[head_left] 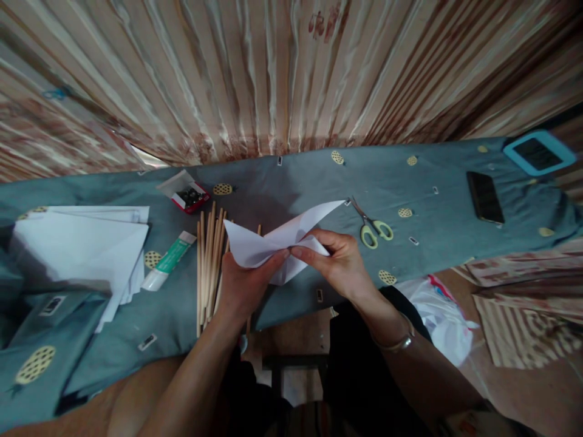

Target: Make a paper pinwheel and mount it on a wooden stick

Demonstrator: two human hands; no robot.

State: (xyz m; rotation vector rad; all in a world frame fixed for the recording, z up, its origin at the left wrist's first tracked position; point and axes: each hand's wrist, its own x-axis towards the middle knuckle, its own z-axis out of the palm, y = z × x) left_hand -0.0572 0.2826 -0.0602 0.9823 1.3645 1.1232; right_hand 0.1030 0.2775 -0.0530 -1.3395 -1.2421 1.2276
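A folded white paper, shaped like a pinwheel with its corners bent toward the middle, is held up above the table. My left hand pinches it near the centre from the left, thumb on top. From the right, my right hand grips it too, its thumb meeting the left thumb at the middle. Whether a small pin is between the thumbs I cannot tell. Under and beside my left hand lie several thin wooden sticks. Green-handled scissors lie to the right of my right hand, blades partly apart.
Left of the sticks lies a green and white glue tube, with an opened small red box of dark pieces behind it. White paper sheets are stacked at the left. A phone and a blue-framed tablet rest at the right.
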